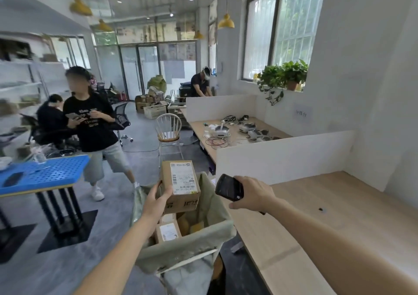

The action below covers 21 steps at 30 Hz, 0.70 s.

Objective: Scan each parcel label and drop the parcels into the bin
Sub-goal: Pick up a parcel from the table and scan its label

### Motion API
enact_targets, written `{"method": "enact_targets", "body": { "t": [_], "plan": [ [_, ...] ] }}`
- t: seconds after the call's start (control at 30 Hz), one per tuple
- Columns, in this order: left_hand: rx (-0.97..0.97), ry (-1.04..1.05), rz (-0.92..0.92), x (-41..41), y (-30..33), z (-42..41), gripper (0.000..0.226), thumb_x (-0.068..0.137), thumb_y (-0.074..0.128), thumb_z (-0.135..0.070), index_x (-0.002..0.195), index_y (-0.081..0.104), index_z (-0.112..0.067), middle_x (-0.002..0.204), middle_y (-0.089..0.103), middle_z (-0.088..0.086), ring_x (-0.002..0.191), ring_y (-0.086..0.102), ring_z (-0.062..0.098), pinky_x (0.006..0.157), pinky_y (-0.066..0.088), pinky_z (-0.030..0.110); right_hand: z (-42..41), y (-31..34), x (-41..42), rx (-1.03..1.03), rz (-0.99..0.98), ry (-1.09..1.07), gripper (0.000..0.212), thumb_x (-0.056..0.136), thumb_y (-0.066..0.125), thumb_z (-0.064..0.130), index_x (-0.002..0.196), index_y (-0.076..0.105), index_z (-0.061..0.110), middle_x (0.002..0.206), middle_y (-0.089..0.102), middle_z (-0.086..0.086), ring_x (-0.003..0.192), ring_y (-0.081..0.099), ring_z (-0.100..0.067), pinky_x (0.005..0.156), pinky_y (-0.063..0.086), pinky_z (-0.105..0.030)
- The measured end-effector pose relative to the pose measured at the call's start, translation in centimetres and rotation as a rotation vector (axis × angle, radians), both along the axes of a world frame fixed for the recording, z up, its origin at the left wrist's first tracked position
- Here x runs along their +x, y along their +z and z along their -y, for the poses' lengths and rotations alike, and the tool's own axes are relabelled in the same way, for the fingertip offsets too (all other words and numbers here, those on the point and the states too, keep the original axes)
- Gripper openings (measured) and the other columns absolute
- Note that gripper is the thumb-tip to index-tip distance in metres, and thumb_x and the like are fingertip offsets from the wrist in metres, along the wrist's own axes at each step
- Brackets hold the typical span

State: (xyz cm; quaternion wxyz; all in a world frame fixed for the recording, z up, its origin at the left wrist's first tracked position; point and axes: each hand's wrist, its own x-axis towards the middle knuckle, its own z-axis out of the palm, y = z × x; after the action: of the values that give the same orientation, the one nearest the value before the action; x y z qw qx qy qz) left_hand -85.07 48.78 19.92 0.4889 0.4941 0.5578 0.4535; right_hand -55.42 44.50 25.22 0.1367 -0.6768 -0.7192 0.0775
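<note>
**Parcel held over the bin, scanner alongside**

The left hand (158, 198) grips a cardboard parcel (179, 186) by its near-left corner, label (182, 178) facing up, probably so it can be read. At three o'clock from it, just apart, the right hand (253, 196) clasps a dark handheld scanner (229, 188). The parcel hangs above the fabric-lined bin (194, 242), where another labelled box (167, 232) already lies. The bin's right rim sits close beside the wooden desk (316, 215); open floor lies at nine o'clock.
</note>
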Motion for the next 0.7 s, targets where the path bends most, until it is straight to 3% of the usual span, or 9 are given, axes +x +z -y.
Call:
{"method": "enact_targets", "body": {
  "t": [0.07,0.27,0.43,0.57,0.7],
  "plan": [
    [-0.01,0.019,-0.026,0.2,-0.6,-3.7,0.069,0.085,0.067,-0.057,0.146,0.04,-0.039,0.138,0.057,0.001,0.123,0.057,0.029,0.102,0.047,0.057,-4.3,-0.7,0.1,-0.025,-0.016,0.034,0.061,0.068,0.081,0.055,0.119,0.056,0.031,0.104,0.063,0.009,0.097,0.06,-0.021,0.073,0.048,-0.033],
    [-0.051,0.06,-0.013,2.3,-2.5,-12.4,0.055,0.097,0.06,-0.039,0.147,0.04,-0.033,0.131,0.055,0.0,0.116,0.056,0.024,0.103,0.047,0.052,-15.8,-3.5,1.0,-0.068,-0.024,0.118,0.065,0.068,0.081,0.056,0.123,0.055,0.032,0.101,0.059,0.009,0.094,0.058,-0.02,0.072,0.043,-0.031],
    [-0.179,0.079,0.008,3.0,-6.1,-17.7,0.063,0.095,0.062,-0.04,0.151,0.033,-0.034,0.137,0.056,0.004,0.123,0.054,0.029,0.104,0.045,0.055,-22.0,-6.9,1.7,-0.142,-0.032,0.12,0.054,0.07,0.081,0.054,0.11,0.052,0.032,0.099,0.06,0.008,0.09,0.056,-0.019,0.056,0.033,-0.025],
    [-0.244,0.083,-0.014,3.2,-9.7,-21.9,0.064,0.095,0.06,-0.044,0.152,0.031,-0.035,0.137,0.054,0.004,0.119,0.054,0.026,0.099,0.047,0.052,-26.4,-10.4,2.1,-0.2,-0.032,0.087,0.06,0.068,0.08,0.056,0.117,0.055,0.033,0.102,0.062,0.009,0.094,0.058,-0.019,0.064,0.041,-0.03],
    [-0.322,0.062,-0.023,3.4,-14.4,-26.1,0.066,0.094,0.06,-0.048,0.152,0.03,-0.037,0.144,0.049,0.002,0.127,0.049,0.026,0.101,0.045,0.051,-30.2,-14.1,2.3,-0.247,-0.036,0.047,0.064,0.067,0.08,0.056,0.122,0.055,0.034,0.105,0.063,0.01,0.097,0.059,-0.019,0.068,0.044,-0.032]
  ]
}}
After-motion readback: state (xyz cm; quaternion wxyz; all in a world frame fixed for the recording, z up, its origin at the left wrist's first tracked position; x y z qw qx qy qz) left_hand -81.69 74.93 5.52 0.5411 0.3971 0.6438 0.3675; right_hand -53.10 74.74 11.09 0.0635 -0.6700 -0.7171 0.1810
